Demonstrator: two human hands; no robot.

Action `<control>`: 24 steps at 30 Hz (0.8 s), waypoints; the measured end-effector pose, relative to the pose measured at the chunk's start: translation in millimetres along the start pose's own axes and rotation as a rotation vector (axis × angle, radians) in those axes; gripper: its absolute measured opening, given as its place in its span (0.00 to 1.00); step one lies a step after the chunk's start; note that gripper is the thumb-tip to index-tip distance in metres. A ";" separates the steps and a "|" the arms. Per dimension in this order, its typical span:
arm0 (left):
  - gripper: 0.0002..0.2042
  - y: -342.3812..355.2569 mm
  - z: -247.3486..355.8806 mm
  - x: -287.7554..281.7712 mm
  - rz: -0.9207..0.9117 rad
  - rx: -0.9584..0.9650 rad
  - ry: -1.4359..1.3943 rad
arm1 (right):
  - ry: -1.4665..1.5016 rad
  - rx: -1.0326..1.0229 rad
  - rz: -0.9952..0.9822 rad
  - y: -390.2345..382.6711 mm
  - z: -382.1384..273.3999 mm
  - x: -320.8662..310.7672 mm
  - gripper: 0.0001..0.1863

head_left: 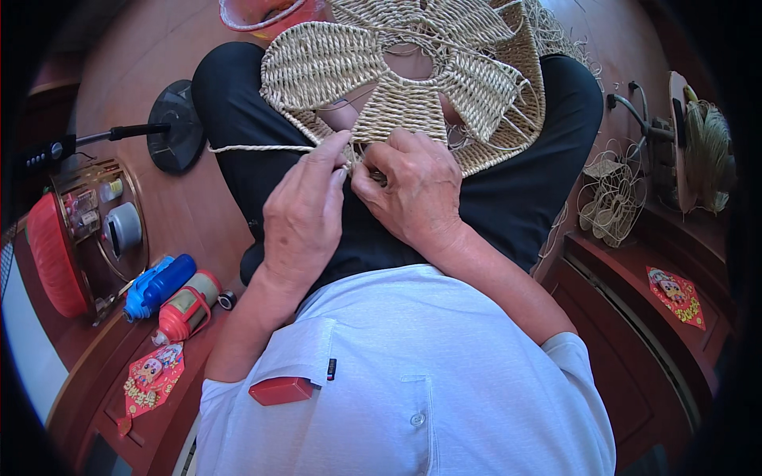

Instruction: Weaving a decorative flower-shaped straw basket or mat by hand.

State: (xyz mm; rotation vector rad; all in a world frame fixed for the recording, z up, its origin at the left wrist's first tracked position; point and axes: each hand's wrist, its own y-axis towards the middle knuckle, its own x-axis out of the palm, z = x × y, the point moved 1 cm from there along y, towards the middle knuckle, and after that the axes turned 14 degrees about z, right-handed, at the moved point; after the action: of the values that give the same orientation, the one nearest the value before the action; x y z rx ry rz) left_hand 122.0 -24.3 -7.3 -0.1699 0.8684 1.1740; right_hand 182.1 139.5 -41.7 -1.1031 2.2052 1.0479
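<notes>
The weave (317,67) lay across the wearer's lap, its petal-shaped panels fanned round a central ring (410,82) and tied into a curved rim. From my remote seat I judged it well along: the panels I could see looked filled and tight, though loose ends (520,117) stuck out on the right side and seemed to want finishing. The upper part ran out of my view, so I couldn't vouch for it. At the near edge, the left hand (305,210) held its fingers long and close together, a pale strand (262,147) vanishing behind them — whether they pinched it, I couldn't tell. The right hand (417,186) had its fingers curled toward the thumb over the edge — their grip was hidden from me. Beyond sat black trousers (226,111), a red bucket (274,17) and, off right, tangled strands (615,198).
</notes>
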 end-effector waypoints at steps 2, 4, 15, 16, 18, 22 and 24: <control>0.28 -5.7 0.3 5.9 0.005 0.073 0.022 | -0.012 -0.021 0.002 -0.4 0.2 0.9 0.11; 0.32 -9.0 3.0 8.7 -0.069 0.130 0.129 | 0.001 -0.024 0.006 -0.5 0.2 2.3 0.11; 0.33 12.4 0.1 -4.6 -0.056 0.025 0.108 | -0.023 -0.059 0.038 -0.4 -2.1 6.6 0.10; 0.33 12.5 -0.5 -4.5 -0.066 0.021 0.115 | -0.025 -0.067 0.031 -0.4 -2.4 7.2 0.10; 0.34 12.3 0.3 -1.5 -0.158 0.172 0.130 | -0.027 -0.071 0.029 0.4 -2.6 8.6 0.09; 0.36 14.9 -0.5 4.2 -0.241 0.263 0.234 | -0.027 -0.086 0.028 0.1 -2.7 8.6 0.09; 0.36 15.7 -0.7 5.5 -0.255 0.177 0.193 | -0.033 -0.087 0.006 -0.3 -2.8 9.0 0.08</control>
State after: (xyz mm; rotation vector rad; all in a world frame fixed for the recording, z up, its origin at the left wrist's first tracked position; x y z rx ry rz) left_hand 108.9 -14.1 -6.7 -0.2441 1.0816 0.8475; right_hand 177.0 132.9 -46.1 -1.1087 2.1570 1.1656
